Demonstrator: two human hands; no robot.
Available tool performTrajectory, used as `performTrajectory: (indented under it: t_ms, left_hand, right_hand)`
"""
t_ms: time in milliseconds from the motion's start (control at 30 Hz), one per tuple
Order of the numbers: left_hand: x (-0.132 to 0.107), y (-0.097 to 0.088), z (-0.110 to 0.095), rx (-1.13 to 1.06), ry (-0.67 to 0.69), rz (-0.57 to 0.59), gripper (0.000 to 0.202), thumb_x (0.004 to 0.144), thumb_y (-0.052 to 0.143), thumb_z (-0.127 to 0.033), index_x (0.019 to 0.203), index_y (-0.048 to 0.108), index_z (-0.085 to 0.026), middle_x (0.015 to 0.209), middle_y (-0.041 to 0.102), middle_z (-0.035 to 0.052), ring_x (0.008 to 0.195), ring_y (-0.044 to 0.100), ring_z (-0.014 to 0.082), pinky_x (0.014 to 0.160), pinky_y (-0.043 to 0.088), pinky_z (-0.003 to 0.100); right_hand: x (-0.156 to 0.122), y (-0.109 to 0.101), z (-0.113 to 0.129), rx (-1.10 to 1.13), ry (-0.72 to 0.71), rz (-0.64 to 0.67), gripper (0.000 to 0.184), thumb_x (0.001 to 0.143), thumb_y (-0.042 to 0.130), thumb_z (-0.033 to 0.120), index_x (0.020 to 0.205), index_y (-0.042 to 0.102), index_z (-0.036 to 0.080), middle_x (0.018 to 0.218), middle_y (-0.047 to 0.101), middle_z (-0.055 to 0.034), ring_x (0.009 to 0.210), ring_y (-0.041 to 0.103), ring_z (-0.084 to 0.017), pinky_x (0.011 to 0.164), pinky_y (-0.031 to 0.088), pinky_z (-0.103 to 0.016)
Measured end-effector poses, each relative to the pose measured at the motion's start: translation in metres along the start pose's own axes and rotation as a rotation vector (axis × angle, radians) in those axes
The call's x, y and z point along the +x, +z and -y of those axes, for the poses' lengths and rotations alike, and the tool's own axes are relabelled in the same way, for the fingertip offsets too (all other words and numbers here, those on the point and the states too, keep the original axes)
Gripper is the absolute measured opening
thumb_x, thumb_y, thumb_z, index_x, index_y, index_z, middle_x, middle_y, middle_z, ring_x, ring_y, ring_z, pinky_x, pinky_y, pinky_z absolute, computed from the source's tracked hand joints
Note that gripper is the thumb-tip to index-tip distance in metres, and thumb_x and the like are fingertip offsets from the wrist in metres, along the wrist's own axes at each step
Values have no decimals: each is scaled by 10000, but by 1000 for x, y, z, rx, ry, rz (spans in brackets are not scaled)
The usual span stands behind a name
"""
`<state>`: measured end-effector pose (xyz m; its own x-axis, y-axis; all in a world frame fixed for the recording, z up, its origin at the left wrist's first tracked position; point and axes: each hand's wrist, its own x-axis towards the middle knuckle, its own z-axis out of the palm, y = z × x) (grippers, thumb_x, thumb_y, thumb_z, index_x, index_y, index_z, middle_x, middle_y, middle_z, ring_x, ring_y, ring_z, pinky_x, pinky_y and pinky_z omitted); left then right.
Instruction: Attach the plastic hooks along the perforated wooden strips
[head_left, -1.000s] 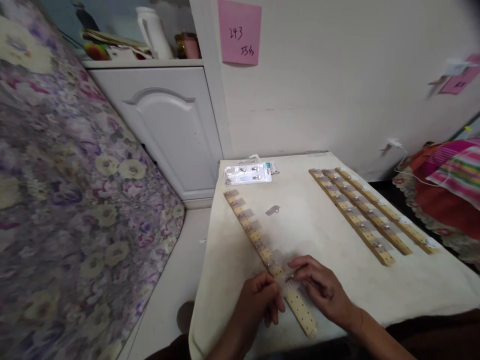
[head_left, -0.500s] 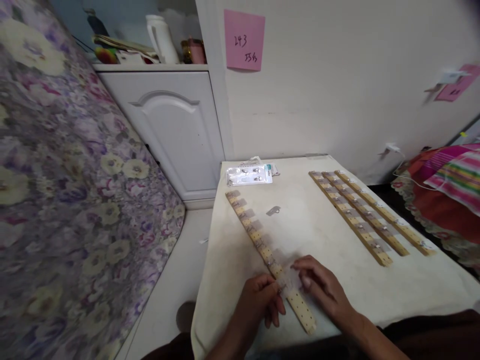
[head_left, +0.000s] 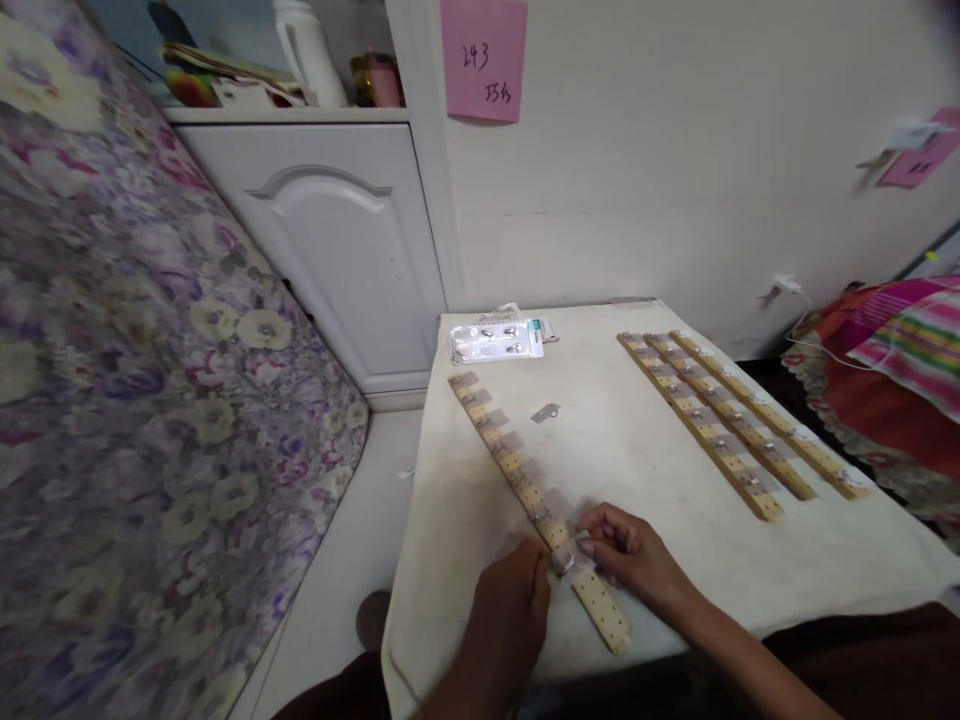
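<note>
Right hand (head_left: pixel 628 552) has pinched plastic (head_left: pixel 582 557) on the strip (head_left: pixel 531 497) slanting lengthwise away leftward, left hand's (head_left: pixel 511 600) grip unclear.

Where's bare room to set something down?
Bare cream tablecloth lies between the small grey tag and three yellow wooden strips; a narrower patch lies left of the separate perforated wooden strip. Crowded: around the left hand and right hand.

Flowery cloth (head_left: pixel 187 430) at far L, wht cabinet (head_left: pixel 330 250) w/ wht jug (head_left: pixel 313 58) on its shelf (head_left: pixel 285 116), pink note (head_left: pixel 484 75) w/ "243" on wall (head_left: pixel 645 170), plug (head_left: pixel 786 284) & cord (head_left: pixel 832 357) at R nr striped cloth (head_left: pixel 919 335).
</note>
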<state>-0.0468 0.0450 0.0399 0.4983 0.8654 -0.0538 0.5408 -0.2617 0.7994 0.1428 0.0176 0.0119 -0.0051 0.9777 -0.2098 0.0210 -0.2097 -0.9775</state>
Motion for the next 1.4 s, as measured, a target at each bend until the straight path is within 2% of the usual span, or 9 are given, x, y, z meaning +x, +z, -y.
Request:
performTrajectory:
  t_ms: [100,233,400,600,900,1400]
  left_hand:
    - [0,2,2,-4,-21,0,207,855,391,-199,951,574,-198,751,610,34,713,577,178,654,372,262]
    - [0,5,7,-40,-47,41,254,770,469,-149,1002,561,-201,736,595,9,697,557,166,653,373,255]
    - [2,6,9,-87,-118,71,251,702,570,-168,950,572,-207,734,589,-14,670,532,144,639,368,241]
    - [3,9,8,-24,-125,56,125,732,559,-203,854,584,-212,719,586,-25,663,519,134,621,346,235]
    - [3,13,8,36,-117,23,101,752,549,-217,844,591,-223,719,608,-35,670,538,131,624,346,226]
    - [4,14,8,38,-126,11,96,754,547,-228,834,599,-226,702,596,-40,654,530,126,615,343,222]
  right_hand:
    - [2,0,-2,-20,15,-19,136,777,604,308,810,538,194,545,453,97,386,382,-42,391,297,-171]
    - [3,0,-4,-31,28,-19,114,781,593,288,812,539,193,554,455,95,383,377,-36,382,304,-164]
    - [3,-1,-4,-38,18,-2,123,799,575,308,822,550,190,550,460,90,386,385,-37,387,316,-167]
    - [3,-2,-4,-57,36,-25,106,796,572,292,805,544,191,554,451,87,389,386,-37,383,305,-167]
    - [1,-2,0,-116,16,-78,83,793,558,270,811,562,189,564,437,75,437,397,-58,428,320,-192]
    - [2,-3,-1,-112,21,-66,71,787,562,263,797,571,192,560,442,68,460,389,-71,443,315,-199]
